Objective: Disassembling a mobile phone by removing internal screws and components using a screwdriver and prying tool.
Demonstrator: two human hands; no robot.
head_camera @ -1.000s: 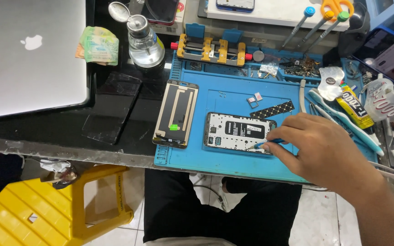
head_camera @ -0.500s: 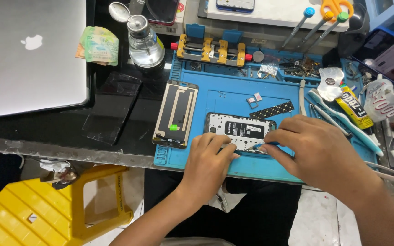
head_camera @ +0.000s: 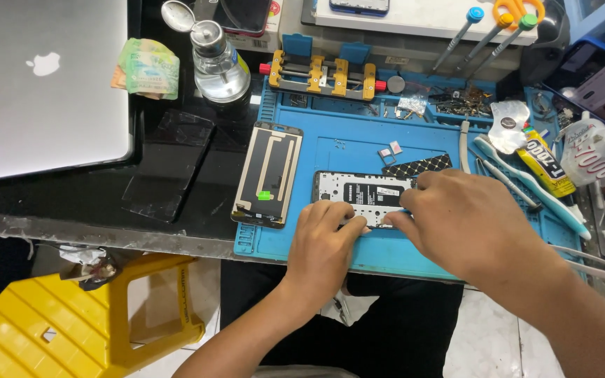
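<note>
Both hands work on an opened phone (head_camera: 365, 192) on the blue mat (head_camera: 330, 150).
Left hand (head_camera: 323, 245) presses its flat lower edge, fingers curled; right hand (head_camera: 470, 224) pinches a thin tool there.

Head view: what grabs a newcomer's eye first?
Both hands meet over an opened phone on the blue repair mat: left hand pressing its near edge, right hand pinching at it. A detached screen panel lies left of it, and a closed silver laptop fills the far left.
</note>
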